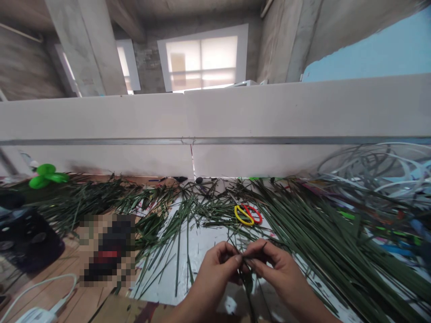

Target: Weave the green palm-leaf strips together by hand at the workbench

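Note:
My left hand point(220, 267) and my right hand point(272, 264) meet low in the middle of the view, fingertips pinched close together. Between them they grip dark green leaf strips point(248, 282), whose ends hang down below the fingers and stick up a little above. How the strips cross at the fingertips is too small to make out. Just beyond my hands lie scissors with one yellow and one red handle point(248, 215), their blades partly among cut leaf pieces. Long green leaves point(313, 224) lie in a thick bundle to the right of my right hand.
Cut leaf scraps point(155, 229) cover much of the white sheet point(198, 237). At left are a dark pot point(28, 242), a green balloon-like shape point(47, 176), a blurred-out dark object point(109, 249) and a white charger with cable point(40, 314). Coiled white strips point(380, 170) lie right; a white partition point(235, 116) stands behind.

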`<state>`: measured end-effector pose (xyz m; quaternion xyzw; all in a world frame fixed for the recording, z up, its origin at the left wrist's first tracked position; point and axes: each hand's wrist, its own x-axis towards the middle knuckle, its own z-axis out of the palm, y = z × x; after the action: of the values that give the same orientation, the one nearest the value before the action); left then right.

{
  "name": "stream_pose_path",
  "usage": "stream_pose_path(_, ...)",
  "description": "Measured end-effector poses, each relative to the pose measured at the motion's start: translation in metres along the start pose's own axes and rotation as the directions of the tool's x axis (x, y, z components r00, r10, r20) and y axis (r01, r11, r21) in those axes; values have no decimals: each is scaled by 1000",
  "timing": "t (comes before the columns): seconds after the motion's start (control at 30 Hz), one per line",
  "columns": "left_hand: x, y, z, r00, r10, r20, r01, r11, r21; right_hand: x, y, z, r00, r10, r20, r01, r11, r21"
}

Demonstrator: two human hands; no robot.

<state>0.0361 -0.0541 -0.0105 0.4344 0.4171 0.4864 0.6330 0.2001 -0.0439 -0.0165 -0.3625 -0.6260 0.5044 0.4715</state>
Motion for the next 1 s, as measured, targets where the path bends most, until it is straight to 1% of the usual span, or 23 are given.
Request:
stream_pose_path(0.13, 0, 1, -1, 1000, -3, -29, 3, 1000, -3, 1, -1, -2, 998, -44, -36, 40, 993, -112)
stream_pose_path(0.23, 0, 1, -2, 999, -1, -53, 2, 1000, 16, 2, -1, -4, 998, -69, -8, 67, 986, -153)
stream_pose_path(0.33, 2, 1, -4, 998, -9, -58, 11, 999, 33, 1, -1, -3, 998, -65, 6, 65, 985, -162)
stream_pose_path(0.4, 4, 1, -5, 998, -13, -53, 15, 999, 43, 1, 1, -3, 1000, -30, -4, 29, 992, -120)
stream_pose_path(0.5, 6, 1, -6, 998, -1, -56, 3, 999, 37, 4, 5, -2, 997, 84, -4, -83, 996, 14)
stream_pose_path(0.57, 7, 0, -8, 997, 32, -64, -29, 998, 47, 6, 8, -1, 987, 158, 23, -160, 983, 85)
stream_pose_path(0.63, 8, -2, -10, 994, 76, -77, -69, 993, 97, 8, 10, -1, 978, 200, 61, -207, 970, 126)
stream_pose_path(0.7, 8, -4, -13, 990, 106, -90, -93, 986, 139, 10, 12, 0, 972, 218, 83, -228, 961, 156)
stream_pose_path(0.77, 9, -5, -14, 990, 110, -85, -96, 983, 155, 10, 15, 1, 970, 227, 90, -240, 956, 170)
stream_pose_path(0.87, 8, -4, -14, 991, 108, -74, -95, 982, 166, 10, 19, 1, 969, 238, 73, -247, 955, 162)
stream_pose_path(1.0, 7, -2, -12, 990, 110, -89, -90, 974, 206, 9, 23, 1, 966, 253, 47, -257, 955, 145)
